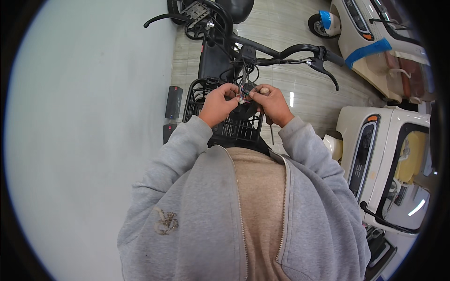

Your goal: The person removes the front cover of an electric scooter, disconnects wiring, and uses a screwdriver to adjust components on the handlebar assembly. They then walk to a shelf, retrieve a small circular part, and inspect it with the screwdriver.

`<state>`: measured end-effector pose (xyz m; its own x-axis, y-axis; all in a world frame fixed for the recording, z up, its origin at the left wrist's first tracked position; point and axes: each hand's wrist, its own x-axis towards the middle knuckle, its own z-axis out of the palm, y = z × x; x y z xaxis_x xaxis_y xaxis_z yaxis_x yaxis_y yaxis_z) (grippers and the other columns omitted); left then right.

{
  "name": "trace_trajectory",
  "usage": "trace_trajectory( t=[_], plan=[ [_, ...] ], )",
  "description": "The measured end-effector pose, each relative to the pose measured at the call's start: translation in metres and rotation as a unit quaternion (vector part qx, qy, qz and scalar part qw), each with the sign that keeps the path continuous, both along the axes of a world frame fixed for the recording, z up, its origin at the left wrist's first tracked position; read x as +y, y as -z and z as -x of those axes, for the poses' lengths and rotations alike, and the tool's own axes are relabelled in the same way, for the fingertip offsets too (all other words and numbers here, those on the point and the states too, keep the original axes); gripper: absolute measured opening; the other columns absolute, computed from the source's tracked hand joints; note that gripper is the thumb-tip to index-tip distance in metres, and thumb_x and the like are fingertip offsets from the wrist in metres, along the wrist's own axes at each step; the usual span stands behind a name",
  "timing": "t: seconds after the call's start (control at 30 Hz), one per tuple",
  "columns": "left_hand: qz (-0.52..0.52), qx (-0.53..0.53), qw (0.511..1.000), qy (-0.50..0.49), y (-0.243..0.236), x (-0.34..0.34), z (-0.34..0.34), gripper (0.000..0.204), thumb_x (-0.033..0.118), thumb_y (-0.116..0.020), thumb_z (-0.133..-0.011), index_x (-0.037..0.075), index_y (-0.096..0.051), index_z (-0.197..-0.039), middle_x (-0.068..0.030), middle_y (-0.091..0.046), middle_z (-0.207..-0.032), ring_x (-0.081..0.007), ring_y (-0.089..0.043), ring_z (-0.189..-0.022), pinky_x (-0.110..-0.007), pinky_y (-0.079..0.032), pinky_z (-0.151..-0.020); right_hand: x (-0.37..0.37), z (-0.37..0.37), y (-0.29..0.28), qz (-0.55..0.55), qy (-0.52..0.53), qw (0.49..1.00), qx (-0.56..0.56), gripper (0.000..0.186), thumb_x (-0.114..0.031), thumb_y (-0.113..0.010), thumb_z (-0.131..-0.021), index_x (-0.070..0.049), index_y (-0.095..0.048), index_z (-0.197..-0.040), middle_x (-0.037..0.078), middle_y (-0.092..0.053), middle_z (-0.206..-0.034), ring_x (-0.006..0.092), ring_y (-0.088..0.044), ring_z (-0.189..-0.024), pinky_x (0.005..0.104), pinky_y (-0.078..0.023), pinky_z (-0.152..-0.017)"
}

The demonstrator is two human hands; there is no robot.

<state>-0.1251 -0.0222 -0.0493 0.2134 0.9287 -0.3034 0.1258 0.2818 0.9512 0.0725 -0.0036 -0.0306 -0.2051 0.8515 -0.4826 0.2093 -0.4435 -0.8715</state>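
Observation:
Both hands work at a small bundle of coloured wires and pale connectors (242,99) hanging below the black handlebar (262,51) of a bicycle-like vehicle. My left hand (220,103) pinches at the bundle from the left. My right hand (273,105) pinches the wires with thumb and forefinger and also holds a wooden-handled screwdriver (264,91), its thin shaft pointing down toward me. Beneath both hands is a black wire basket (196,98). Part of what the fingertips grip is too small to make out.
A pale wall (84,117) rises at left, with two dark boxes (173,102) along its foot. Two white vehicles (349,122) stand at right, one taped in blue. A brake lever (330,75) juts out right of my hands; a black seat (236,9) is at the top.

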Motion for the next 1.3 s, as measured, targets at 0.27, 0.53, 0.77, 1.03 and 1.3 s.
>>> trace_trajectory(
  t=[0.27, 0.53, 0.77, 1.03, 1.3],
  plan=[
    [-0.086, 0.018, 0.995, -0.040, 0.023, -0.005, -0.008, 0.019, 0.004, -0.066, -0.085, 0.003, -0.060, -0.104, 0.0004, -0.061, -0.089, -0.0044, -0.054, -0.078, -0.020, -0.045, -0.064, -0.002, 0.018, -0.039, -0.450, -0.154, 0.832, -0.285, 0.030, -0.020, -0.068, -0.080, -0.015, -0.064, -0.109, 0.001, -0.063, -0.115, 0.0246, -0.067, -0.082, 0.0340, -0.054, -0.066],
    [-0.061, 0.065, 0.993, -0.075, 0.015, -0.011, -0.016, 0.030, 0.007, -0.067, -0.083, 0.002, -0.055, -0.111, -0.0057, -0.063, -0.094, -0.0092, -0.059, -0.080, -0.024, -0.048, -0.066, 0.017, 0.020, -0.041, -0.420, -0.350, 0.764, -0.343, 0.022, -0.014, -0.060, -0.082, -0.015, -0.063, -0.104, 0.000, -0.063, -0.102, 0.0252, -0.066, -0.081, 0.0396, -0.052, -0.061],
    [-0.043, 0.019, 0.996, -0.074, 0.021, -0.011, -0.023, 0.042, 0.007, -0.069, -0.078, 0.000, -0.055, -0.118, -0.0115, -0.067, -0.093, -0.0242, -0.065, -0.091, -0.034, -0.050, -0.080, 0.019, 0.005, -0.031, -0.476, -0.362, 0.716, -0.359, 0.009, -0.012, -0.062, -0.080, -0.015, -0.061, -0.089, -0.001, -0.061, -0.100, 0.0249, -0.064, -0.074, 0.0374, -0.051, -0.058],
    [-0.076, 0.015, 0.997, -0.018, 0.042, -0.002, -0.024, 0.046, 0.019, -0.075, -0.077, 0.003, -0.061, -0.118, -0.0149, -0.062, -0.112, -0.0287, -0.061, -0.106, -0.036, -0.047, -0.090, 0.014, -0.004, -0.028, -0.464, -0.263, 0.805, -0.259, 0.013, -0.015, -0.071, -0.078, -0.016, -0.064, -0.089, 0.002, -0.060, -0.101, 0.0241, -0.065, -0.074, 0.0369, -0.051, -0.060],
    [-0.145, 0.079, 0.986, -0.026, 0.020, -0.006, -0.027, 0.041, 0.016, -0.078, -0.077, 0.001, -0.063, -0.112, -0.0102, -0.069, -0.097, -0.0176, -0.067, -0.086, -0.030, -0.053, -0.077, 0.008, -0.021, -0.022, -0.400, -0.179, 0.862, -0.256, 0.014, -0.015, -0.075, -0.079, -0.016, -0.066, -0.089, 0.006, -0.059, -0.101, 0.0265, -0.063, -0.074, 0.0362, -0.051, -0.062]
  ],
)
